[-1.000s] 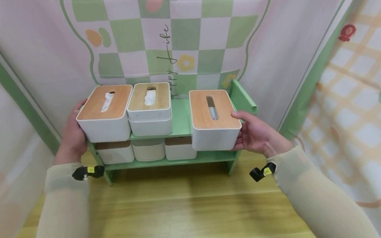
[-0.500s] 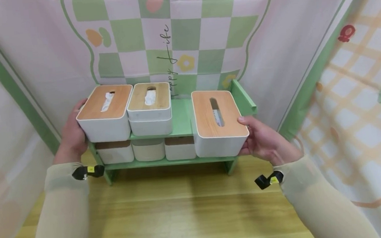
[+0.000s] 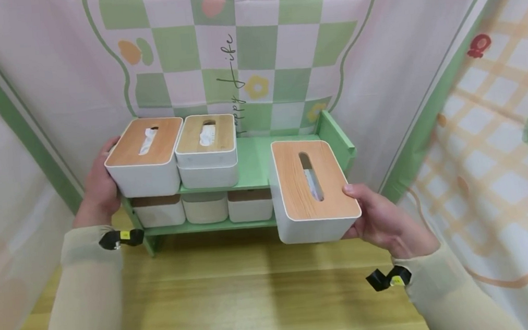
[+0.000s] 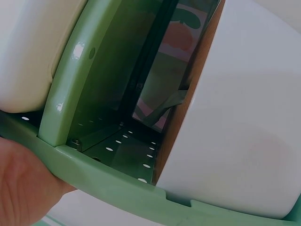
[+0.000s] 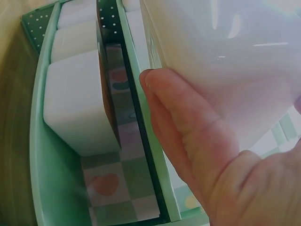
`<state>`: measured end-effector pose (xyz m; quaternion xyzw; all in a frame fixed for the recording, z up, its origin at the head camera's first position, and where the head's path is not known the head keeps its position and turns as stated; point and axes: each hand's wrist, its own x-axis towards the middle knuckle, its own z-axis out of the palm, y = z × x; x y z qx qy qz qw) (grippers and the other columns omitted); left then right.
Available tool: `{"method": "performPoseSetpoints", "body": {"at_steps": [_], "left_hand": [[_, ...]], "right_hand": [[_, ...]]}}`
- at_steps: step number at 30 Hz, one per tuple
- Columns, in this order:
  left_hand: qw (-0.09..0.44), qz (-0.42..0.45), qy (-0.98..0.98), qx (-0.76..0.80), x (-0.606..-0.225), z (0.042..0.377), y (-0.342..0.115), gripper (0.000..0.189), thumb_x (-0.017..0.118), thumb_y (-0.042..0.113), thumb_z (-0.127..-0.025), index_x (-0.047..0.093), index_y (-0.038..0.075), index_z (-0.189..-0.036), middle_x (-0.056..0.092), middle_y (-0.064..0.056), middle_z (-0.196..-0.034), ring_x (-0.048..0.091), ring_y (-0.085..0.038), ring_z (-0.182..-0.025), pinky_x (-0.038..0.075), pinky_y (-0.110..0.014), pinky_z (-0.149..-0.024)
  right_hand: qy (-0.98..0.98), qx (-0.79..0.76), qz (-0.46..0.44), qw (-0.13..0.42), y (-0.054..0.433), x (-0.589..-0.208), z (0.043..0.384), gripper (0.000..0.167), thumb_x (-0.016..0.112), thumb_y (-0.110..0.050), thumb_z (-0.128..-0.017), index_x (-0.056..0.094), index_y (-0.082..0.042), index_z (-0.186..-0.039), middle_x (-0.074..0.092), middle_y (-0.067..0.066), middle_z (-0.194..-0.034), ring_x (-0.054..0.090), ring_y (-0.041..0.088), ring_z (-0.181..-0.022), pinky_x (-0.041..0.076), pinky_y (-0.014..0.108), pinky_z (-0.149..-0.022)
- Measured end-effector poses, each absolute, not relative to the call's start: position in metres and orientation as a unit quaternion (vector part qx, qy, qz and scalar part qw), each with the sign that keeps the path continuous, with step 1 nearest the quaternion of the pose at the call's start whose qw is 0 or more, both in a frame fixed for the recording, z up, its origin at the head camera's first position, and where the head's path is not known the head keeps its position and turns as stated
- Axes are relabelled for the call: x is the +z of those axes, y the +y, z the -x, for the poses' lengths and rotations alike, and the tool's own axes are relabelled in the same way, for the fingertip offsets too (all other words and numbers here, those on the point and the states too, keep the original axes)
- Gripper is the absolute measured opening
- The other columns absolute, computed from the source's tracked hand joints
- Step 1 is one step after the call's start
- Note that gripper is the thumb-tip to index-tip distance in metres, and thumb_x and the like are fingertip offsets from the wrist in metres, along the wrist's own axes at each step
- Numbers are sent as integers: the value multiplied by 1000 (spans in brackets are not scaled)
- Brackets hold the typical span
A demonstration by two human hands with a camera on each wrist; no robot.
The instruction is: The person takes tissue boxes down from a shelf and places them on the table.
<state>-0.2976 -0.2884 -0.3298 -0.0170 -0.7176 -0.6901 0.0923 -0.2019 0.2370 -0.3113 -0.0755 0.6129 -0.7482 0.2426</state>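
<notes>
In the head view, my right hand (image 3: 387, 225) holds a white tissue box (image 3: 314, 231) with a wood-look lid, its thumb on the lid's right edge. This box hangs tilted before the right part of the green shelf rack (image 3: 254, 160). My left hand (image 3: 101, 187) lies along the rack's left end, beside another wood-lidded tissue box (image 3: 147, 180). Its fingertips are hidden. The left wrist view shows part of that hand (image 4: 23, 183) against the green side edge. Seen from the right wrist, the right hand's fingers (image 5: 188, 108) support the box's white wall.
On the top board, a smaller tissue box (image 3: 209, 175) stands beside the left one. Three boxes, among them a cream one (image 3: 205, 209), line the lower board. A raised green side panel (image 3: 337, 135) bounds the right end. Behind hangs a checkered curtain (image 3: 258, 45).
My right hand has drawn the tissue box toward me, lower and slightly right, away from the rack, tipping its lid toward me. The left hand has stayed in place.
</notes>
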Motion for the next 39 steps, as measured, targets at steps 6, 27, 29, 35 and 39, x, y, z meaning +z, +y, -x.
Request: {"method": "performPoseSetpoints", "body": {"at_steps": [6, 27, 29, 35, 39], "left_hand": [[94, 24, -704, -704, -330, 297, -287, 51, 19, 47, -108, 24, 36, -158, 15, -6, -165, 19, -32, -147, 21, -48, -117], [90, 16, -710, -699, -330, 298, -288, 52, 20, 49, -108, 25, 37, -158, 17, -4, -165, 20, -31, -147, 23, -50, -116], [89, 13, -709, -700, -330, 298, -288, 51, 20, 49, -108, 24, 37, -158, 17, -3, -165, 20, -31, -147, 23, -49, -116], [86, 9, -701, -708, -329, 297, -287, 51, 20, 49, -108, 24, 38, -158, 16, -3, -165, 20, -30, -147, 24, -49, -116], [85, 9, -694, -715, -329, 297, -286, 51, 20, 48, -108, 24, 38, -158, 15, -3, -165, 18, -30, -148, 22, -48, -117]], "right_hand": [[596, -756, 92, 255, 243, -319, 191, 50, 37, -37, -105, 35, -3, -141, 71, 17, -110, 71, 26, -94, 59, 42, -77], [569, -773, 76, 270, 255, -352, 178, 37, 34, -35, -107, 44, -8, -130, 71, 18, -110, 70, 28, -96, 59, 45, -78], [570, -773, 71, 270, 255, -355, 178, 38, 34, -35, -107, 43, -8, -131, 71, 18, -110, 70, 28, -97, 58, 45, -79], [584, -765, 41, 269, 255, -367, 176, 58, 37, -37, -107, 22, 2, -147, 69, 19, -115, 69, 31, -101, 57, 47, -82], [592, -761, 23, 265, 254, -374, 174, 60, 38, -38, -106, 23, 3, -147, 69, 17, -115, 69, 31, -100, 57, 47, -82]]}}
